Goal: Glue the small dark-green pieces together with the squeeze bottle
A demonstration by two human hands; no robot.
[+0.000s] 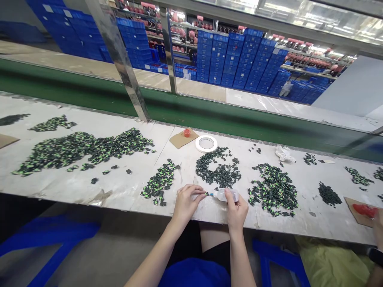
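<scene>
My right hand [236, 209] grips a small clear squeeze bottle [226, 195] with a blue nozzle pointing left. My left hand [187, 201] pinches a tiny dark-and-green part [206, 193] right at the nozzle tip. Both hands hover over the near edge of the white worktable [125, 187]. A pile of dark parts [220, 169] lies just beyond my hands. To the left sits a smaller pile with green marks [158, 183]. To the right lies another green-marked pile [273, 190].
A roll of white tape [206, 144] and an orange cap [187, 132] on a cardboard scrap [181, 139] sit farther back. A large pile of parts [77, 148] spreads at left. A green conveyor belt [209, 115] runs behind. Another person's hand [377, 229] shows at right.
</scene>
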